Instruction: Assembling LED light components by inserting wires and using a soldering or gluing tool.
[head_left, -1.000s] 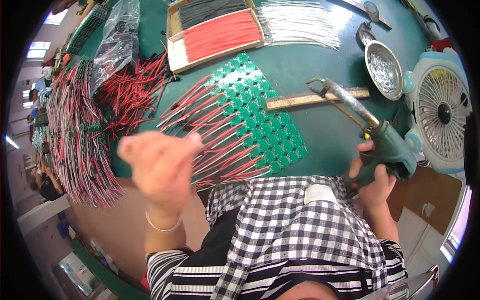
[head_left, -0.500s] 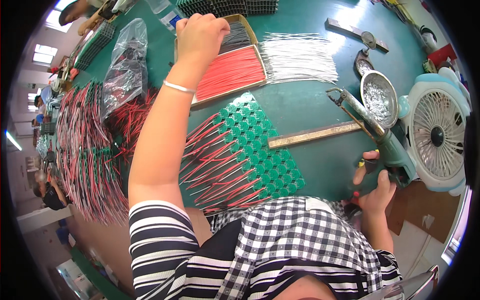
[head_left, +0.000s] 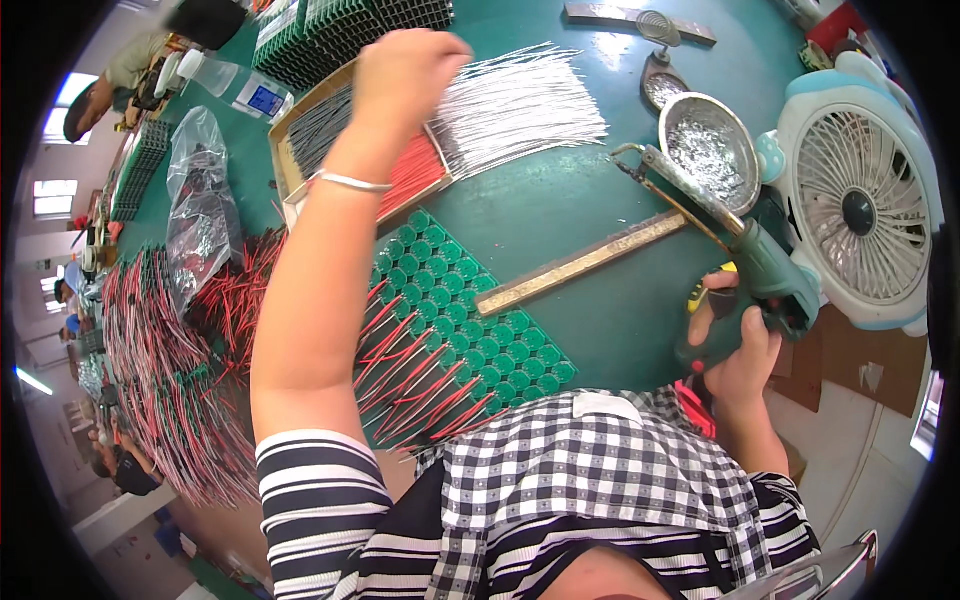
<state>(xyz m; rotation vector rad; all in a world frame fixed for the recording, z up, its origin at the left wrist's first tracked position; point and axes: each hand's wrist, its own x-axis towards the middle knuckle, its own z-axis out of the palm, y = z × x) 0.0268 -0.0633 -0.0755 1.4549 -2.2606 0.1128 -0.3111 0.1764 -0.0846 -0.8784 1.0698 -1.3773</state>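
Note:
My left hand [head_left: 408, 82] reaches far forward, fingers pinched together over the left end of a spread of white wires [head_left: 525, 108]. What the fingertips hold, if anything, is hidden. Under that forearm lies a box of red wires [head_left: 412, 178], with dark grey wires [head_left: 322, 128] in its other part. My right hand [head_left: 740, 345] is wrapped round the green handle of a soldering gun [head_left: 775, 275], whose tip points forward and left. Between my arms lies a green panel of round circuit boards [head_left: 475, 300]; red and white wires [head_left: 415, 365] stick out from its left side.
A wooden strip [head_left: 580, 262] lies beside the panel. A metal bowl with solder scraps [head_left: 708, 150] and a fan [head_left: 858, 210] stand at right. Wired boards [head_left: 175, 370] pile up at left near a plastic bag [head_left: 203, 190], a bottle [head_left: 240, 87] and black racks [head_left: 325, 35].
My left hand has moved right, from above the dark grey and red wires to the white ones. The whole view has shifted. My right hand still grips the soldering gun.

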